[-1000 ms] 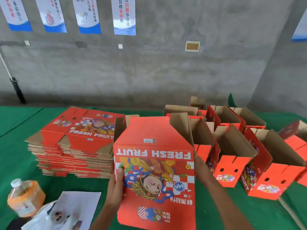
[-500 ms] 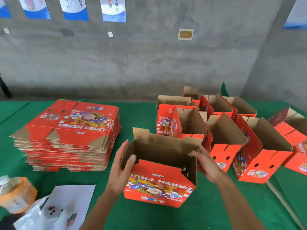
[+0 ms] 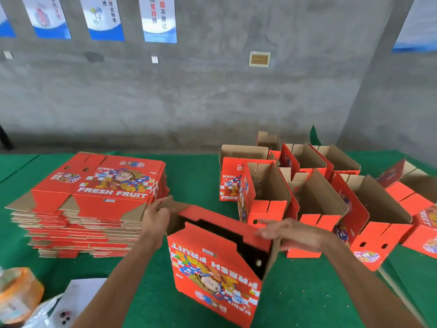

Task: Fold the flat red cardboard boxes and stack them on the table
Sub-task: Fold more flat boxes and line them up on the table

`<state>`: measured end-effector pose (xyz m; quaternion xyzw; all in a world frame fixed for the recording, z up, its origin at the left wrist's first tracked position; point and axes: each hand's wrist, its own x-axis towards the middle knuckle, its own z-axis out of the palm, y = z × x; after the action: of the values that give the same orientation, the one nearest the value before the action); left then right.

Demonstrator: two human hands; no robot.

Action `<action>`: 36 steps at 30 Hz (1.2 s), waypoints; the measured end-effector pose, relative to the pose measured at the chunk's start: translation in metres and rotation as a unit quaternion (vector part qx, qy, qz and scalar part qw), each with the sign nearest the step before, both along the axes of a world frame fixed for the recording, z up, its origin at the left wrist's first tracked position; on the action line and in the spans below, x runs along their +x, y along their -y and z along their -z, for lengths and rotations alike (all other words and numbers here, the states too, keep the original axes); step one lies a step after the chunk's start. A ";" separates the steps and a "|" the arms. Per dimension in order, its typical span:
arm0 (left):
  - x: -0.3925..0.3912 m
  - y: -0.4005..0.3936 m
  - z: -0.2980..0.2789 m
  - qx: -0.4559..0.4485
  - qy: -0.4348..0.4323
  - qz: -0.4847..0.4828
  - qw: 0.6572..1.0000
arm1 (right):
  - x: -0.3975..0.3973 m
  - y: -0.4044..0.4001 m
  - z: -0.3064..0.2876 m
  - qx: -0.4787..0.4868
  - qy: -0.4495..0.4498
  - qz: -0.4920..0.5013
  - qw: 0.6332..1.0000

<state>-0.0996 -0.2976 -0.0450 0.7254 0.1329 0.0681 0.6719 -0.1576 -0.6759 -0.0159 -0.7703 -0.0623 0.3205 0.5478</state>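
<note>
Green table (image 3: 194, 183): box (image 3: 212, 268) flaps (previously open) folded

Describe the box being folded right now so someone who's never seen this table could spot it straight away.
On the green cloth-covered table, look at the near middle, between the tall stack of flat red cardboard boxes on the left and the group of opened red boxes on the right. The red printed cardboard box stands there alone, the only one with both hands on its top flaps and its FRESH FRUIT lettering upside down.
</note>
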 end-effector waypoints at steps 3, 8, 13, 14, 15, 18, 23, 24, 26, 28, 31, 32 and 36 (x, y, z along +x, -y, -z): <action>-0.002 0.018 -0.002 0.021 0.003 0.029 0.999 | 0.003 -0.015 0.014 -0.075 -0.038 -0.021 0.996; -0.012 0.037 -0.010 0.114 0.028 0.195 0.974 | 0.008 -0.024 0.023 -0.181 0.036 0.063 0.981; -0.016 0.030 -0.011 0.227 -0.066 0.401 0.885 | 0.001 -0.048 0.067 -0.336 0.342 0.193 0.856; -0.016 0.032 -0.011 0.231 -0.076 0.400 0.883 | 0.002 -0.053 0.071 -0.375 0.367 0.201 0.827; -0.015 0.034 -0.011 0.236 -0.081 0.396 0.884 | 0.005 -0.057 0.072 -0.403 0.383 0.201 0.806; -0.019 0.029 0.002 0.239 -0.035 0.373 0.896 | 0.012 -0.061 0.074 -0.434 0.395 0.198 0.785; -0.035 0.026 0.035 0.175 0.153 0.249 0.940 | 0.010 -0.058 0.075 -0.304 0.333 0.243 0.859; -0.037 0.034 0.035 0.196 0.163 0.191 0.948 | 0.008 -0.059 0.074 -0.287 0.325 0.243 0.867; -0.037 0.053 0.026 0.278 0.140 0.072 0.947 | 0.004 -0.062 0.072 -0.276 0.320 0.239 0.874; -0.035 0.066 0.024 0.394 0.146 0.043 0.907 | -0.001 -0.061 0.064 -0.226 0.278 0.246 0.901; -0.024 0.072 0.029 0.521 0.101 0.151 0.834 | -0.004 -0.058 0.051 -0.100 0.156 0.248 0.951; -0.018 0.070 0.028 0.527 0.063 0.188 0.827 | -0.006 -0.059 0.047 -0.118 0.161 0.214 0.956; 0.002 0.062 0.020 0.493 -0.065 0.258 0.828 | -0.008 -0.065 0.050 -0.289 0.230 0.119 0.922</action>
<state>-0.0973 -0.3599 -0.0654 0.9710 -0.0675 -0.0984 0.2074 -0.1660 -0.6108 -0.0664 -0.9493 0.0007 0.0709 0.3062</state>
